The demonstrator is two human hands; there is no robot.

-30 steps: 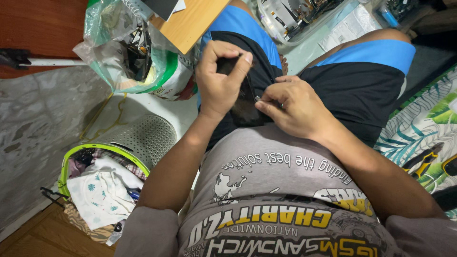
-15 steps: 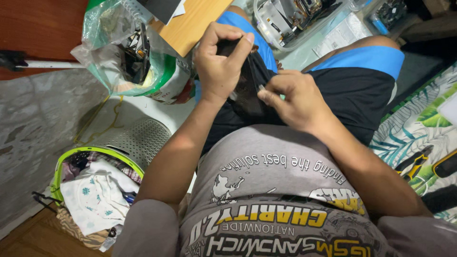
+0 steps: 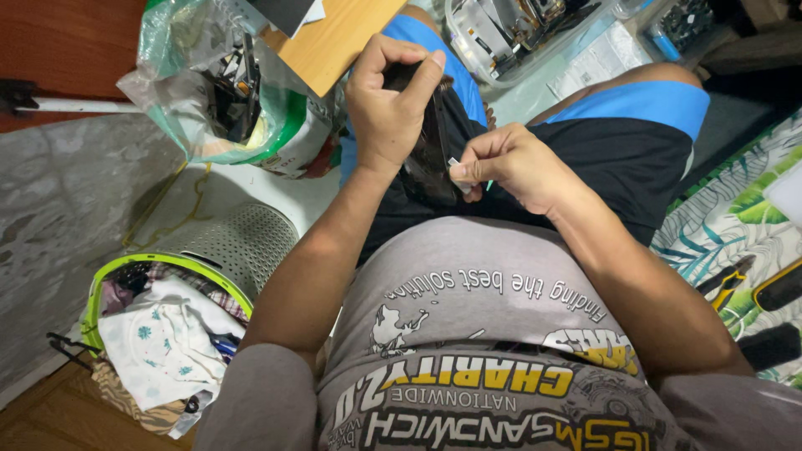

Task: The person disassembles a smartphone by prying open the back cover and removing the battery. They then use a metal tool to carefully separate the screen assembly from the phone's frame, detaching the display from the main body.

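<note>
My left hand (image 3: 386,108) grips a flat black device (image 3: 431,150), held on edge above my lap. My right hand (image 3: 511,164) is just right of it, fingers pinched on a small thin tool (image 3: 455,164) whose tip touches the device's side. Both hands hover over my black and blue shorts (image 3: 618,142). The lower part of the device is partly hidden behind my fingers.
A green-rimmed laundry basket (image 3: 209,250) full of clothes sits at lower left. A plastic bag (image 3: 225,92) with dark parts lies upper left beside a wooden board (image 3: 334,42). A clear box (image 3: 501,33) of parts is ahead. Pliers (image 3: 725,284) lie on a leaf-patterned mat at right.
My left hand has turned the black device more upright and lifted it slightly. My right hand shifted left and pinches the small tool against the device's edge.
</note>
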